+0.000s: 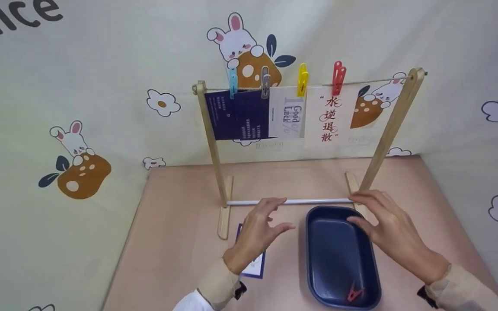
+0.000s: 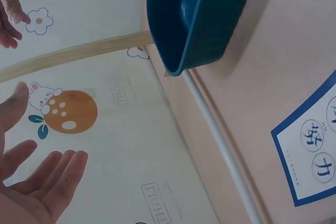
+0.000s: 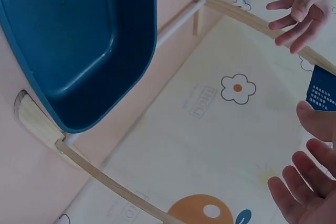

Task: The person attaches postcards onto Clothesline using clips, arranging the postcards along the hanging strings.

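Both hands hover in front of the wooden rack, holding nothing. My left hand [image 1: 257, 231], fingers loosely bent and thumb apart, overlaps a blue-bordered card [image 1: 255, 268] lying on the table; that card's printed face [image 2: 310, 150] shows in the left wrist view. My right hand [image 1: 394, 229] is above the right edge of a dark blue basin [image 1: 339, 259], thumb and fingers spread. One red clothespin [image 1: 354, 293] lies in the basin. On the rack's string, blue [image 1: 233, 82], grey [image 1: 266, 82], yellow [image 1: 302, 80] and red [image 1: 338, 78] clothespins stand over hanging cards [image 1: 253, 116].
The rack's wooden posts [image 1: 394, 129] rise at both sides, joined low down by a white rod [image 1: 309, 201]. Behind it hangs a printed cloth backdrop [image 1: 115, 77] with rabbits and flowers. The pinkish table [image 1: 167, 224] extends left of the rack's foot.
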`<state>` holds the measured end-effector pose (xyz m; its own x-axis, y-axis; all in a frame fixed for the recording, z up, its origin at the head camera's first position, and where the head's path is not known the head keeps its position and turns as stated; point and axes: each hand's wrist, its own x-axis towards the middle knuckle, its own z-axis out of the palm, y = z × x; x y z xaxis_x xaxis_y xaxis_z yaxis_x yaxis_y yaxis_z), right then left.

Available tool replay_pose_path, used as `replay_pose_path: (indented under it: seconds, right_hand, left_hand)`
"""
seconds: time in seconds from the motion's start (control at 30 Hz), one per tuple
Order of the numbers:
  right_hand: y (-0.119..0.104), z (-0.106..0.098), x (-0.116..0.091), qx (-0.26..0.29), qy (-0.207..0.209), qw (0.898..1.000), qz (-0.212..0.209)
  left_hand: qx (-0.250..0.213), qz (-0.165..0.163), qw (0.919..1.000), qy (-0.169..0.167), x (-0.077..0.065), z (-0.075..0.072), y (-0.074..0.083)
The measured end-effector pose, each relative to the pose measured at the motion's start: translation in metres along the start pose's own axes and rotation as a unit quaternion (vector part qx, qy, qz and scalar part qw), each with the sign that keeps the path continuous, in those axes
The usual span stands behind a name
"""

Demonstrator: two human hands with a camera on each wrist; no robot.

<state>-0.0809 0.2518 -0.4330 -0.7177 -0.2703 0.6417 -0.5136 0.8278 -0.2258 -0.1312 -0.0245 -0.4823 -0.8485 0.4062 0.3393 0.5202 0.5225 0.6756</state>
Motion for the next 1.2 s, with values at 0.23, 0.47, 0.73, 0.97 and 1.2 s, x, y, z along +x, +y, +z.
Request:
replay_pose_path:
  seconds: [0.23, 0.47, 0.73, 0.97, 1.2]
  right_hand:
    - [0.003, 0.012, -0.021, -0.032, -0.084, 0.995, -0.051]
    - [0.005, 0.022, -0.039, -0.037, -0.136, 0.990, -0.023]
    - [0.003, 0.037, -0.063, -0.008, -0.196, 0.980, 0.025]
    - [0.005, 0.057, -0.090, 0.007, -0.230, 0.973, 0.021]
    - [0.009, 0.071, -0.115, 0.007, -0.271, 0.962, 0.040]
  left_hand:
    - [0.030, 0.043, 0.9978, -0.039, -0.023, 0.030, -0.008]
    - [0.028, 0.035, 0.9972, -0.059, -0.032, 0.041, -0.009]
    - [0.025, 0.034, 0.9967, -0.070, -0.042, 0.052, -0.009]
    - [0.046, 0.046, 0.9944, -0.083, -0.059, 0.069, -0.011]
    - [0.043, 0.038, 0.9909, -0.122, -0.074, 0.086, -0.021]
